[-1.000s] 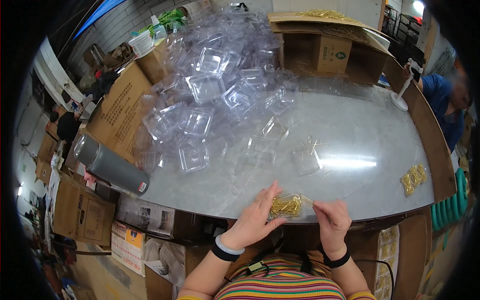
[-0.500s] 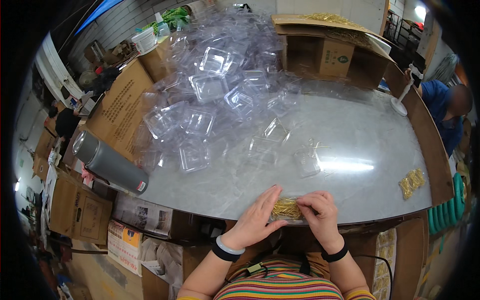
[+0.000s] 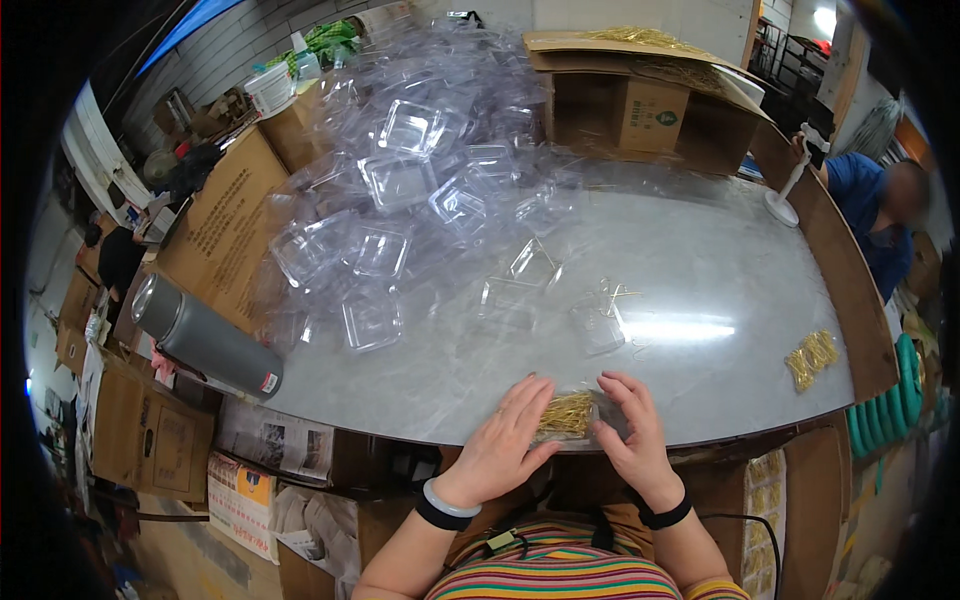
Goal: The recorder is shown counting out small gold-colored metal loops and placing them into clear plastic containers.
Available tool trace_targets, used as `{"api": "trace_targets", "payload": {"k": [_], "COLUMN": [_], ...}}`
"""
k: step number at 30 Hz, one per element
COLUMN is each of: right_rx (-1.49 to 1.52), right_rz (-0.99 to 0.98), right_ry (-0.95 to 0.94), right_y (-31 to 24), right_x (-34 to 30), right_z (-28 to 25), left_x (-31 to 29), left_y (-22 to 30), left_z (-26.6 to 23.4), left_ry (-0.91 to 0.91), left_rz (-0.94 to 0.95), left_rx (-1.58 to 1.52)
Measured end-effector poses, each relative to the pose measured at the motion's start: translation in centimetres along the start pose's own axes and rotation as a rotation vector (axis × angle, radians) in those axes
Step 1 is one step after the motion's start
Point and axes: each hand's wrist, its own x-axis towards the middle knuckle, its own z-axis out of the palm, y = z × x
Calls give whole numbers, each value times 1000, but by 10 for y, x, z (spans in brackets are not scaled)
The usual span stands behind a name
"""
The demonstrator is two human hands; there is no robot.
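A shallow clear plastic box point(image 3: 563, 417) filled with thin gold-coloured wire pieces lies at the near edge of the table, between my hands. My left hand point(image 3: 503, 440) rests along its left side, fingers stretched out and thumb apart below. On the other side my right hand point(image 3: 634, 432) is open, its fingers curved loosely near the box's right edge. Whether the right fingertips touch the box I cannot tell. A few loose gold wire pieces point(image 3: 617, 294) lie beyond, on and beside a clear plastic case point(image 3: 597, 329).
A large heap of clear plastic cases point(image 3: 400, 185) covers the back left. A grey bottle point(image 3: 205, 335) stands at the left. Filled gold packs point(image 3: 811, 360) lie at the right, near a cardboard wall point(image 3: 850, 300). An open carton point(image 3: 590, 110) stands behind. A co-worker point(image 3: 870, 220) sits far right.
My right hand has opened and drawn back to the right from the gold wire pieces, its fingers apart now. My left hand stays beside the box. The whole view has shifted slightly.
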Motion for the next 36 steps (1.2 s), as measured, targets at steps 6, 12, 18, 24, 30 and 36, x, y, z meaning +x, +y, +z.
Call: {"api": "trace_targets", "payload": {"k": [6,12,18,24,30,36], "right_rx": [71,-20,-185,-224,-269,-431], "right_rz": [-23,-91,-98,-38,-121,-99], "right_ry": [-171,-139,-163,53,-49,-27], "right_y": [-7,-12,-12,-3,-14,-20], "right_x": [3,5,-7,-3,-10,-8], "right_z": [2,6,11,16,17,18], "left_x": [2,2,1,2,0,0], "left_y": [2,2,4,7,5,5], "left_z": [2,6,10,9,11,14], "left_ry": [16,35,41,32,50,91], "left_rz": [23,42,59,53,71,63], "left_rx": [12,57,105,127,137,83]}}
